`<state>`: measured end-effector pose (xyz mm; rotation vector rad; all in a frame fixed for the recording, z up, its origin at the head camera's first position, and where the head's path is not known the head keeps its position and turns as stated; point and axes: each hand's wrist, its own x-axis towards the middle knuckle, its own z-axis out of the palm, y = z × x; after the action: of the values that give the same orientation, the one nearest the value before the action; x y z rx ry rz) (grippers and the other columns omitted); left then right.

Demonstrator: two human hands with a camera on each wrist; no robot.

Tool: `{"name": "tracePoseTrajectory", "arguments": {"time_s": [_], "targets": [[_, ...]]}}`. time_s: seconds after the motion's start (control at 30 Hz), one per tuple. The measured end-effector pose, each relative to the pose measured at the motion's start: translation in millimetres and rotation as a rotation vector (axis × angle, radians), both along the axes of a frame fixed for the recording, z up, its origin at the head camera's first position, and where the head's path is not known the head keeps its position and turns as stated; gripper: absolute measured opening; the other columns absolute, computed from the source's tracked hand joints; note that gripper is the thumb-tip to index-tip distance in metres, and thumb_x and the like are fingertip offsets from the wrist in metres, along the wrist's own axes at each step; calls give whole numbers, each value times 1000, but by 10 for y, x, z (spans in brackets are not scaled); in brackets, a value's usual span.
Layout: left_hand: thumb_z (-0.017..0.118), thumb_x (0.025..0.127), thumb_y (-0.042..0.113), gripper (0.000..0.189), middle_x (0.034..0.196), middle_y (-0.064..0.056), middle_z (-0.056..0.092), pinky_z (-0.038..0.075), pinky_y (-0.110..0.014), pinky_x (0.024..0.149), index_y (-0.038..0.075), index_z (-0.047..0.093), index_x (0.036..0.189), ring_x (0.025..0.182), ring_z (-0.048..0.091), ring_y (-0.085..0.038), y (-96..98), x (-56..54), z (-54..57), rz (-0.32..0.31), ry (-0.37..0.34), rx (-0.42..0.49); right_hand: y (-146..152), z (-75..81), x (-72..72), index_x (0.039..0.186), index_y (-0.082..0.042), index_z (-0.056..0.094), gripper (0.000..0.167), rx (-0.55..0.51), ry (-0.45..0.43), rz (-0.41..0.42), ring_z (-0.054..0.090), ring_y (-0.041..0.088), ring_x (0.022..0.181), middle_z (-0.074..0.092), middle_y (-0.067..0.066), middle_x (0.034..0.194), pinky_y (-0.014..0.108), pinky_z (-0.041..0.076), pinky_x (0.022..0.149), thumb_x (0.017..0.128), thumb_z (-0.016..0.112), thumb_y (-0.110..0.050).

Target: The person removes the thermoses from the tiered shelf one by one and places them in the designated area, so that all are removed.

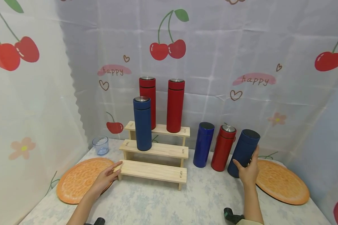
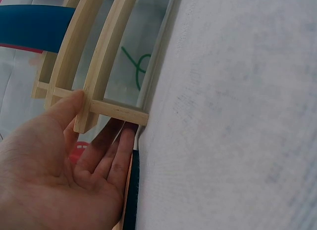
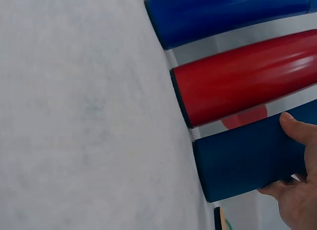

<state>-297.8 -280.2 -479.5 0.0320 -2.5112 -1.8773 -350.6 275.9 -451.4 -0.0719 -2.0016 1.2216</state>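
Note:
A three-step wooden display stand (image 1: 153, 171) stands mid-table. My left hand (image 1: 104, 180) grips the left end of its lowest step; in the left wrist view the thumb lies on the board and the fingers (image 2: 116, 160) are by its leg. With my right hand (image 1: 248, 172) I hold a matte dark blue thermos (image 1: 241, 153), thumb on one side and fingers on the other; its base appears to rest on the table. Beside it stand a red thermos (image 1: 223, 148) with a steel lid and a glossy blue thermos (image 1: 203, 145). A blue thermos (image 1: 142, 125) is on the middle step.
On the top step stand two red thermoses, a left one (image 1: 148, 93) and a right one (image 1: 175, 106). Round orange mats lie at the left (image 1: 79, 178) and right (image 1: 281, 181). A small clear cup (image 1: 100, 145) is at the back left. Cherry-print curtains (image 1: 208, 68) enclose the table.

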Motion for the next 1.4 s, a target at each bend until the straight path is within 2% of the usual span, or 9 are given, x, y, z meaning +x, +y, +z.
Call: {"name": "tracePoseTrajectory", "arguments": {"time_s": [0.3,0.6,0.73,0.87,1.0,1.1,1.17,1.27,1.4], "targets": [[63,85,42,61,148,-11,27,44,-39,94,20,44,139,125,39,-30,7,-14,-45,1,12,29,29,-30,-40,150,-20,-2,108,68,-19,1,25,48,128,21,28,146,61,22,101,76,75,-3],[62,88,36,59,146,-14,30,46,-37,91,15,44,139,121,43,-29,-2,-33,-18,-4,46,55,94,-26,-164,149,-21,-6,108,80,-49,39,22,43,131,15,22,150,58,23,103,78,74,-6],[62,87,37,60,147,-14,27,44,-38,93,15,43,140,124,40,-30,5,-29,-27,-12,40,56,79,-33,-129,148,-22,-11,110,6,-113,49,24,48,128,15,26,148,60,25,101,79,72,-2],[62,88,36,58,147,-14,28,45,-37,92,15,44,139,122,42,-28,15,-26,-41,-7,39,67,-19,38,-47,147,-25,-16,109,-205,-133,22,27,45,128,22,26,145,56,25,103,81,70,-8],[62,88,36,58,147,-14,29,46,-36,91,15,44,139,120,44,-27,20,-26,-46,-9,40,71,-165,222,24,148,-23,3,94,-383,81,-97,30,25,127,33,15,139,37,26,104,81,68,-10],[62,88,35,59,147,-15,28,46,-37,91,14,44,139,121,43,-28,16,-26,-45,-15,44,74,-341,432,85,141,-13,25,74,-351,315,-175,35,16,120,40,9,131,29,28,98,80,65,-2],[62,88,36,59,147,-15,27,46,-37,92,14,44,139,122,42,-28,9,-25,-44,-14,45,74,-526,593,143,134,-10,35,63,-279,422,-187,39,14,118,46,8,125,27,30,96,78,61,3],[62,88,37,59,147,-14,27,45,-37,92,15,44,139,123,41,-28,0,-17,-34,-10,45,66,-926,844,268,123,0,44,52,-196,525,-75,47,22,112,54,16,117,31,35,95,75,59,11],[62,87,37,59,147,-14,29,45,-37,92,15,44,139,121,42,-28,5,-18,-26,-15,48,68,-1526,1098,446,117,13,44,51,-86,520,241,50,35,107,56,27,110,37,39,91,69,60,18]]}}
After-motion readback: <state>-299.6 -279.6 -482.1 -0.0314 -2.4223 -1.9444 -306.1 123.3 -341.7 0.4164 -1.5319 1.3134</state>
